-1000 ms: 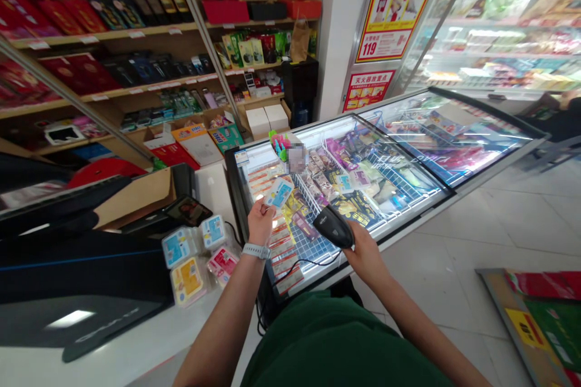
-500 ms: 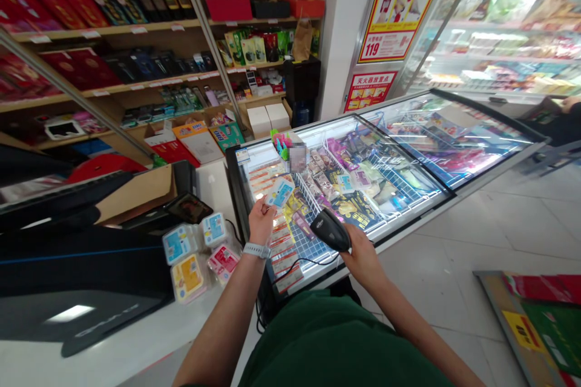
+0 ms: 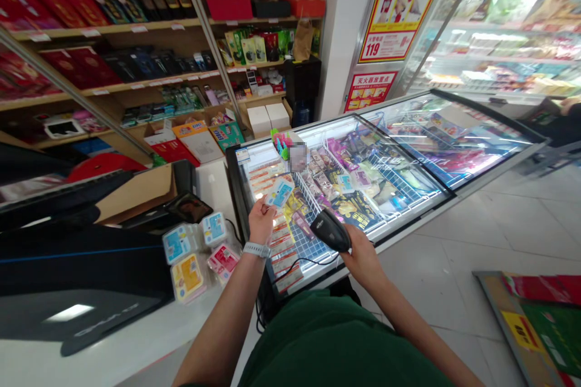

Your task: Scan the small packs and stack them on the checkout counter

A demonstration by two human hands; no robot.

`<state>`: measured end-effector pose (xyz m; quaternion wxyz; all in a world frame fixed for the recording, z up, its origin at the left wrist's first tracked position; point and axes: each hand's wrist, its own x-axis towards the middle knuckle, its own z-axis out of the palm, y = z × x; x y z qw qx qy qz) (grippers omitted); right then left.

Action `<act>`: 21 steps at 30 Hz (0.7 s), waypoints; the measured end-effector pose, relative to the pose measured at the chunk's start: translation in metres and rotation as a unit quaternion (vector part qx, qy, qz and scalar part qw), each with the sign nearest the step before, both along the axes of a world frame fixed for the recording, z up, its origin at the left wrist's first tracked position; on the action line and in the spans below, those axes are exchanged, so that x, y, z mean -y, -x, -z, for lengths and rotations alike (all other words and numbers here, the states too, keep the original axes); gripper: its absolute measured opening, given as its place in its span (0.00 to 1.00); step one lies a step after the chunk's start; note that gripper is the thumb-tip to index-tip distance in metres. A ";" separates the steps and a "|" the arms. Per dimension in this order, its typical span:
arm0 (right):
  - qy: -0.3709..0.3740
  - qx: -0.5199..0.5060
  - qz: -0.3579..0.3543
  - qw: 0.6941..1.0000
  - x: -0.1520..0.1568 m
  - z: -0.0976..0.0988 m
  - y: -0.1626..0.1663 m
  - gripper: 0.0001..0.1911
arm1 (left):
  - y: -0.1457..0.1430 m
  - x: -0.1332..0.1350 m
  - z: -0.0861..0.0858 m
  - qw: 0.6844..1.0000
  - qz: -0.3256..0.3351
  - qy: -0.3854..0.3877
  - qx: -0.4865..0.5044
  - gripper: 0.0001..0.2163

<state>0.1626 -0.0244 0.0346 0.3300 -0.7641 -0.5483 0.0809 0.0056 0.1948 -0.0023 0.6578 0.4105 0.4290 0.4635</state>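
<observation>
Over the near left end of the freezer, my left hand [image 3: 262, 221] pinches a small clear plastic tub with a blue and white label [image 3: 279, 192]. A pale watch band circles that wrist. My right hand [image 3: 362, 252] is wrapped round a black handheld barcode scanner [image 3: 330, 230], its head pointing left toward the tub. A thin black cable runs left from the scanner over the glass. To the left of my left arm, several similar tubs stand stacked on the white counter: blue-labelled tubs [image 3: 178, 244], a yellow-labelled tub [image 3: 187, 277] and a pink-labelled tub [image 3: 224, 262].
A glass-topped chest freezer [image 3: 408, 160] with packaged food stretches to the right. A dark monitor [image 3: 82, 290] and an open cardboard box [image 3: 138, 193] occupy the counter at left. Stocked shelves [image 3: 158, 81] stand behind. A display stand [image 3: 508, 314] is on the floor at lower right.
</observation>
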 end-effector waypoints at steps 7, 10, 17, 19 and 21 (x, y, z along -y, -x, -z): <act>-0.005 -0.005 0.005 1.000 -0.002 -0.002 0.001 0.26 | 0.001 -0.001 0.002 1.000 0.001 0.008 -0.002 0.19; -0.003 -0.003 0.005 1.000 -0.002 -0.002 0.000 0.25 | 0.000 -0.001 0.001 1.000 -0.001 0.011 -0.005 0.19; -0.003 0.009 0.002 1.000 -0.003 0.001 -0.001 0.25 | -0.002 -0.001 0.005 1.000 -0.001 0.012 -0.016 0.19; -0.002 0.007 0.000 1.000 -0.004 0.002 -0.002 0.25 | -0.002 -0.001 0.005 1.000 -0.001 0.015 -0.015 0.19; 0.001 0.004 -0.002 1.000 -0.004 0.002 -0.002 0.24 | -0.002 -0.001 0.004 1.000 0.001 0.020 -0.013 0.19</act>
